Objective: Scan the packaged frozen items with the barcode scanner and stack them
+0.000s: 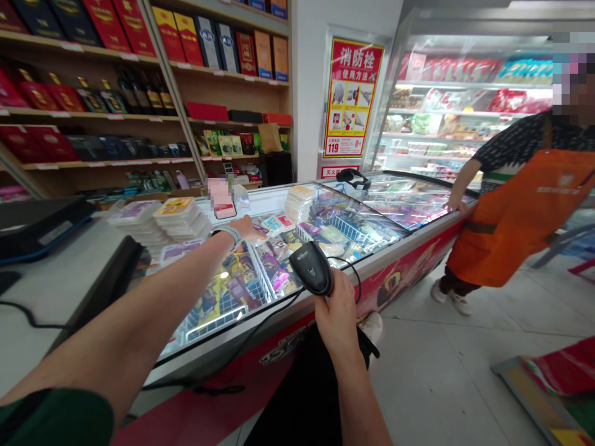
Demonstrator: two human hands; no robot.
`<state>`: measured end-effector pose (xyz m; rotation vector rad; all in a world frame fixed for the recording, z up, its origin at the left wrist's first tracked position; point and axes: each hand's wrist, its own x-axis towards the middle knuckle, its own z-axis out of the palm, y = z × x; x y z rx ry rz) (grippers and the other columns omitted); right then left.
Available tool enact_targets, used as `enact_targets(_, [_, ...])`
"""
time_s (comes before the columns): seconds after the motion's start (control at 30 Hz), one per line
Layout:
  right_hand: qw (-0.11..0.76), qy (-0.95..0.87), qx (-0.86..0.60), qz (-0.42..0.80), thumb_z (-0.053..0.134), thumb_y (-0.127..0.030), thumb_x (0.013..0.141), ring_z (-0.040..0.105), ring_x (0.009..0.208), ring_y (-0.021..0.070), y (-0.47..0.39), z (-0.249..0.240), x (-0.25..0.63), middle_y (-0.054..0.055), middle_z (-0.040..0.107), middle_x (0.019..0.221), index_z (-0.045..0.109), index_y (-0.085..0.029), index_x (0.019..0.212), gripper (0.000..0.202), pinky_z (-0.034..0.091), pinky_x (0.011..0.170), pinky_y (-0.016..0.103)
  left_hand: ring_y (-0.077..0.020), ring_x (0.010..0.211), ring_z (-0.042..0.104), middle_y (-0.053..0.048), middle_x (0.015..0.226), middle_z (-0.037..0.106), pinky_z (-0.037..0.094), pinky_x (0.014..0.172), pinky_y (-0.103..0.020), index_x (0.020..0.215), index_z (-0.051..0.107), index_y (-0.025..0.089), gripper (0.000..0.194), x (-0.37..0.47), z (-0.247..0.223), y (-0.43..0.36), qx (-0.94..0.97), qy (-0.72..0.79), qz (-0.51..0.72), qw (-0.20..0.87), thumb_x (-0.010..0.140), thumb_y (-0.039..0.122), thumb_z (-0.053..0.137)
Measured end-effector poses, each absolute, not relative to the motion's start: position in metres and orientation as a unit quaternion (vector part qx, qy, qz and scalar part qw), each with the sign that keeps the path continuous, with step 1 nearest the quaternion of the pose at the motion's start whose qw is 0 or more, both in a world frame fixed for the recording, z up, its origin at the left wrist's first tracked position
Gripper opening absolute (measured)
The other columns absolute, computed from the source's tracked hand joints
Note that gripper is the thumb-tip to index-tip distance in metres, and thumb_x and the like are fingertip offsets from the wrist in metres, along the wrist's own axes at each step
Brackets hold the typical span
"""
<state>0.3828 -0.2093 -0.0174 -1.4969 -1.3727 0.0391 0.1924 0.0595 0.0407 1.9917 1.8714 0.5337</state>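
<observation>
My right hand [338, 306] is wrapped around the handle of a black barcode scanner [310, 267], whose head points up and away from me over the freezer's near edge. A dark cable [260, 337] trails near the scanner. My left arm, with a light watch band on the wrist, stretches across the chest freezer [390, 269]. At its end my left hand [250, 230] lies low over the glass top, fingers stretched toward small flat packets [279, 223]; the fingertips are small and partly hidden. A phone [225, 201] with a pinkish screen stands just beyond that hand.
Stacks of clear plastic boxes [179, 214] and another white stack [300, 203] sit on the freezer. A black headset-like object [353, 179] lies farther back. At right, a person in an orange apron [530, 210] rests a hand on the freezer edge. Shelves [232, 74] hold boxed bottles.
</observation>
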Motion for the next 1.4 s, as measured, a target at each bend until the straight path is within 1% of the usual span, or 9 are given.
enact_targets(0.2, [0.524, -0.576, -0.627, 0.017, 0.051, -0.011, 0.081, 0.055, 0.108, 0.0314, -0.208, -0.016, 0.383, 0.012, 0.062, 0.11, 0.054, -0.019, 0.116, 0.036, 0.044, 0.095, 0.052, -0.039, 0.112, 0.065, -0.021, 0.127, 0.066, 0.049, 0.088, -0.042, 0.13, 0.054, 0.015, 0.096, 0.181, 0.046, 0.036, 0.707, 0.58, 0.298, 0.273, 0.05, 0.056, 0.087])
enact_targets(0.33, [0.531, -0.576, -0.622, 0.016, 0.052, -0.012, 0.082, 0.056, 0.108, 0.0313, -0.209, -0.013, 0.379, 0.012, 0.063, 0.109, 0.055, -0.02, 0.114, 0.033, 0.044, 0.096, 0.051, -0.0276, 0.114, 0.066, -0.014, 0.134, 0.065, 0.052, 0.09, -0.038, 0.135, 0.052, 0.023, 0.08, 0.164, 0.047, -0.002, 0.695, 0.482, 0.375, 0.379, 0.071, 0.068, 0.07])
enact_targets(0.43, [0.537, -0.575, -0.617, 0.026, 0.051, -0.012, 0.083, 0.056, 0.109, 0.0311, -0.211, -0.008, 0.372, 0.012, 0.062, 0.11, 0.054, -0.02, 0.116, 0.034, 0.044, 0.096, 0.051, -0.0274, 0.112, 0.067, -0.013, 0.128, 0.068, 0.054, 0.089, -0.039, 0.13, 0.058, 0.022, 0.071, 0.149, 0.041, -0.031, 0.653, 0.401, 0.428, 0.48, 0.079, 0.072, 0.057])
enact_targets(0.53, [0.542, -0.581, -0.606, 0.049, 0.052, -0.013, 0.082, 0.057, 0.107, 0.0306, -0.214, -0.003, 0.362, 0.011, 0.062, 0.11, 0.054, -0.02, 0.116, 0.035, 0.046, 0.095, 0.049, -0.027, 0.108, 0.068, -0.01, 0.125, 0.07, 0.056, 0.084, -0.037, 0.123, 0.063, 0.024, 0.06, 0.133, 0.033, -0.054, 0.54, 0.287, 0.482, 0.628, 0.077, 0.063, 0.067])
enact_targets(0.6, [0.549, -0.586, -0.592, 0.069, 0.053, -0.014, 0.083, 0.058, 0.106, 0.0297, -0.217, 0.0, 0.354, 0.01, 0.063, 0.108, 0.055, -0.02, 0.114, 0.032, 0.047, 0.093, 0.047, -0.0282, 0.113, 0.066, -0.009, 0.128, 0.069, 0.057, 0.085, -0.037, 0.124, 0.063, 0.026, 0.057, 0.123, 0.029, -0.065, 0.497, 0.243, 0.498, 0.668, 0.077, 0.058, 0.07])
enact_targets(0.73, [0.561, -0.601, -0.554, 0.133, 0.056, -0.015, 0.086, 0.061, 0.105, 0.0265, -0.22, 0.008, 0.341, 0.008, 0.066, 0.108, 0.058, -0.021, 0.112, 0.027, 0.049, 0.092, 0.04, -0.0362, 0.133, 0.052, -0.008, 0.136, 0.065, 0.053, 0.098, -0.048, 0.133, 0.058, 0.03, 0.074, 0.103, 0.023, -0.073, 0.494, 0.23, 0.519, 0.659, 0.066, 0.052, 0.081])
enact_targets(0.9, [0.558, -0.613, -0.514, 0.22, 0.058, -0.016, 0.088, 0.063, 0.107, 0.0245, -0.218, 0.019, 0.332, 0.006, 0.068, 0.109, 0.061, -0.021, 0.113, 0.025, 0.049, 0.095, 0.038, -0.0428, 0.14, 0.042, -0.007, 0.138, 0.063, 0.047, 0.106, -0.061, 0.133, 0.057, 0.035, 0.091, 0.082, 0.017, -0.069, 0.503, 0.248, 0.53, 0.636, 0.049, 0.048, 0.09])
enact_targets(1.17, [0.556, -0.625, -0.469, 0.283, 0.06, -0.02, 0.09, 0.063, 0.111, 0.0246, -0.212, 0.029, 0.329, 0.006, 0.069, 0.111, 0.063, -0.021, 0.116, 0.026, 0.048, 0.098, 0.039, -0.042, 0.144, 0.037, -0.006, 0.142, 0.06, 0.043, 0.109, -0.061, 0.135, 0.054, 0.04, 0.101, 0.068, 0.022, -0.071, 0.547, 0.249, 0.521, 0.606, 0.043, 0.052, 0.092])
enact_targets(1.4, [0.528, -0.644, -0.479, 0.277, 0.06, -0.02, 0.09, 0.063, 0.102, 0.0238, -0.213, 0.033, 0.33, 0.006, 0.067, 0.105, 0.063, -0.02, 0.111, 0.022, 0.049, 0.09, 0.037, -0.0456, 0.145, 0.033, -0.011, 0.145, 0.058, 0.04, 0.111, -0.063, 0.134, 0.057, 0.033, 0.104, 0.069, 0.022, -0.071, 0.551, 0.258, 0.519, 0.6, 0.038, 0.052, 0.093])
